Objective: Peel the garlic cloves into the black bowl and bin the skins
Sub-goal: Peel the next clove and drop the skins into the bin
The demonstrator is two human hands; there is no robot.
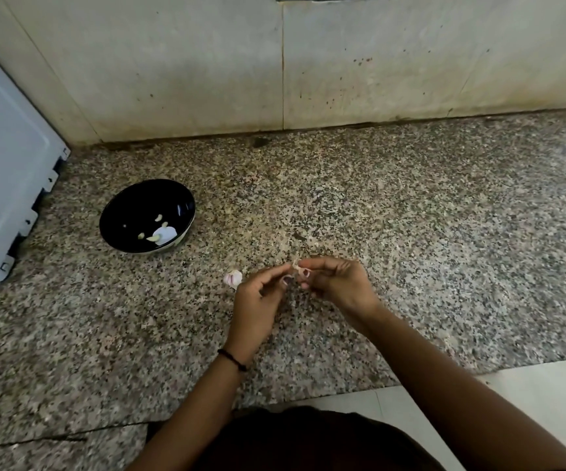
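Left hand (258, 295) and right hand (337, 283) each have a pinching grip on one garlic clove (296, 266), probably to peel it; the black bowl (128, 212) stands near to receive it.

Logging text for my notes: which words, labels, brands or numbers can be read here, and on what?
None readable. The black bowl, the grey appliance at left, the granite counter, the wall tiles and the garlic clove bear no visible lettering.
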